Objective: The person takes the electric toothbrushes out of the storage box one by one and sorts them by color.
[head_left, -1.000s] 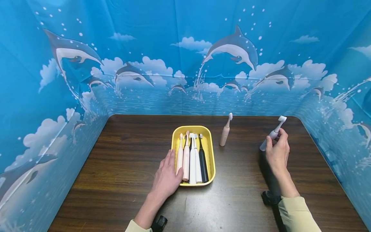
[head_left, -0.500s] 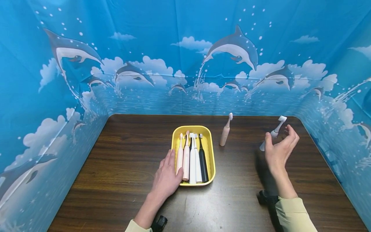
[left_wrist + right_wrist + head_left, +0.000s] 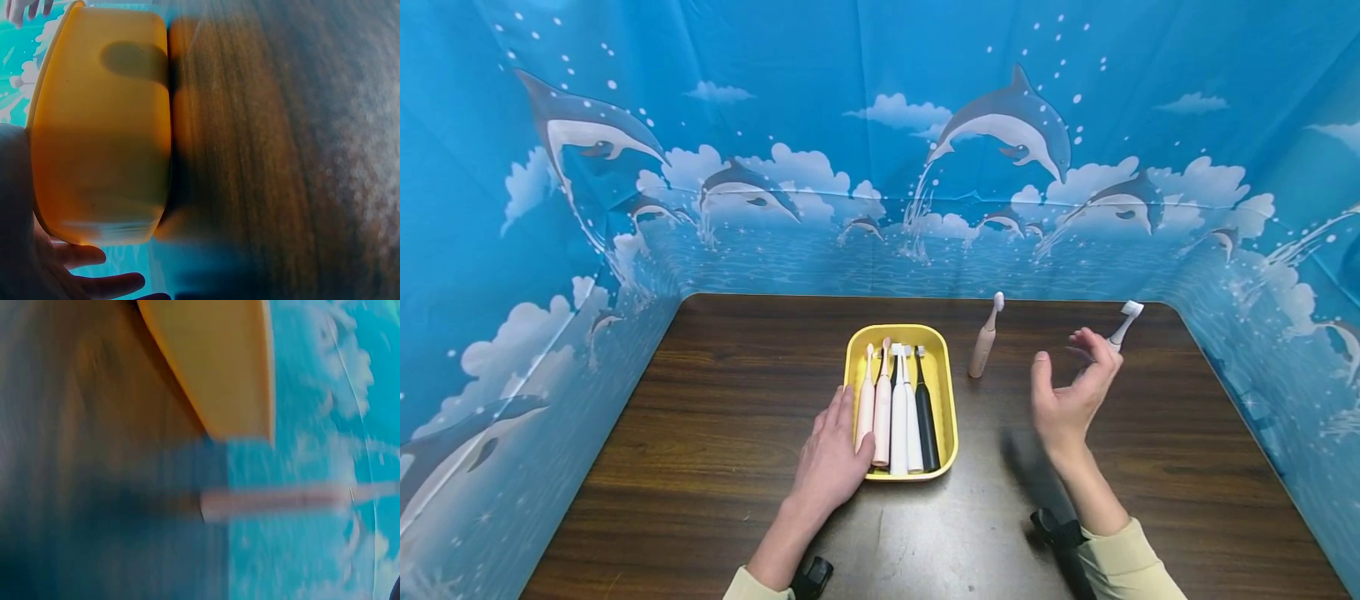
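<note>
My left hand (image 3: 831, 458) holds the left side of a yellow tray (image 3: 953, 400), its thumb over the rim and fingers down outside the wall. In the left wrist view those fingers (image 3: 112, 284) show beside the tray's orange-looking wall (image 3: 100, 125). Inside lie several electric toothbrushes, including a white one (image 3: 898, 425) and a black one (image 3: 927, 417). My right hand (image 3: 1071, 404) is raised with nothing in it, thumb and fingers apart. A pink electric toothbrush (image 3: 981, 350) stands upright to its left. Partly hidden behind it stands a white-headed toothbrush (image 3: 1125, 325).
The brown wooden table (image 3: 715, 400) carries the tray and the standing brushes. A blue dolphin-print curtain (image 3: 812, 208) rises along the back and both sides. The right wrist view is blurred, with the tray (image 3: 219, 362) above the pink toothbrush.
My right hand has let go of the white-headed toothbrush, leaving it standing at the right, and has moved left toward the pink one. The left hand and tray stay put.
</note>
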{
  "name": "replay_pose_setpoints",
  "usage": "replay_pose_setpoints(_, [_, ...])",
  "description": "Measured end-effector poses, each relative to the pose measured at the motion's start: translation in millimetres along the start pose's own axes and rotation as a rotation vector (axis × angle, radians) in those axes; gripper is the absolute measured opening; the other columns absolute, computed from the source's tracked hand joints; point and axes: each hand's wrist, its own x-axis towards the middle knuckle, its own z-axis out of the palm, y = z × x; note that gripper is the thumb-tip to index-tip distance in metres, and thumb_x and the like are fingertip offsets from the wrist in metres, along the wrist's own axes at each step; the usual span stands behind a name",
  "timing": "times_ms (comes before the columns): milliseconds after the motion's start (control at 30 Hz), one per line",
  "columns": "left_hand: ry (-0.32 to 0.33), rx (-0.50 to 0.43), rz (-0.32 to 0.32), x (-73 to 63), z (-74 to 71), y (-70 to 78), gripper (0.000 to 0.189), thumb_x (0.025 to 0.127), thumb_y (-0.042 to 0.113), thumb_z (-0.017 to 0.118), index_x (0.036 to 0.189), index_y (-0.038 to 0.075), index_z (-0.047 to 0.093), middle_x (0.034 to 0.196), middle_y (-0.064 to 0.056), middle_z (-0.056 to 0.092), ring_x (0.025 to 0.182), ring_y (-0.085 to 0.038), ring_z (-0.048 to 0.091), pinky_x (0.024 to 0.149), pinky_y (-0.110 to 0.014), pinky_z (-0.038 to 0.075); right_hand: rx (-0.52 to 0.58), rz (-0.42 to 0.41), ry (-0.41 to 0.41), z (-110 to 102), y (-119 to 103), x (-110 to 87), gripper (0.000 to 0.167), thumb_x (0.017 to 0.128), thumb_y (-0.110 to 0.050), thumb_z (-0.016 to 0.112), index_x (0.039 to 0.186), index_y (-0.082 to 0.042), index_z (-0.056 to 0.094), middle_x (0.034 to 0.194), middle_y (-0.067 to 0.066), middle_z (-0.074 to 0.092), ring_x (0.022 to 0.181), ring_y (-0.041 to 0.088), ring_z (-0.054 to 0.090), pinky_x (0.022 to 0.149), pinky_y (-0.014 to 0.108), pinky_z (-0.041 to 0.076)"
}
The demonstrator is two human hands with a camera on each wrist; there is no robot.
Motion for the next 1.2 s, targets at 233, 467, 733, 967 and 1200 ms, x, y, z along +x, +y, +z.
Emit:
replay_pose_setpoints(233, [0.000,-0.004,0.000,1.2,-0.3,0.4,0.077,0.097,0.037,0.059,0.161,0.007,0.031,0.165,-0.017,0.030,0.140,-0.041,0.042,0.103,-0.059,0.044,0.137,0.005,-0.270,32,-35,-38.6,0.057,0.078,0.012,0.062,0.131,0.020,0.044,0.120,0.039,0.050,0.105,0.043,0.055,0.093,0.036,0.047])
replay_pose_setpoints(467, [0.003,-0.005,0.007,1.4,0.3,-0.2,0.076,0.097,0.036,0.059,0.161,0.007,0.031,0.165,-0.017,0.030,0.140,-0.042,0.042,0.103,-0.059,0.044,0.277,0.423,-0.590,54,-47,-63.1,0.076,0.085,0.012,0.062,0.154,0.000,0.031,0.146,0.025,0.043,0.126,0.041,0.054,0.103,0.049,0.049])
replay_pose_setpoints(733, [0.025,0.008,0.027,1.9,1.6,-1.6,0.077,0.096,0.035,0.060,0.160,0.005,0.032,0.163,-0.019,0.033,0.137,-0.042,0.045,0.099,-0.059,0.047,0.215,0.687,-0.767,79,-53,-70.7,0.077,0.090,0.001,0.064,0.157,0.002,0.026,0.156,0.028,0.035,0.136,0.045,0.048,0.109,0.051,0.042])
replay_pose_setpoints(967, [0.016,0.005,0.023,0.8,2.9,-1.5,0.076,0.096,0.035,0.060,0.160,0.004,0.032,0.163,-0.019,0.032,0.137,-0.043,0.045,0.100,-0.060,0.047,0.154,0.795,-0.854,95,-48,-79.1,0.079,0.087,-0.003,0.063,0.157,0.004,0.026,0.157,0.030,0.033,0.136,0.045,0.047,0.110,0.053,0.041])
replay_pose_setpoints(1200, [0.017,-0.003,0.023,0.9,2.3,-2.3,0.077,0.097,0.035,0.060,0.160,0.004,0.031,0.163,-0.020,0.032,0.138,-0.043,0.044,0.101,-0.060,0.046,0.114,0.826,-0.873,104,-47,-82.2,0.078,0.084,-0.002,0.061,0.154,0.006,0.030,0.155,0.033,0.036,0.136,0.044,0.048,0.111,0.051,0.040])
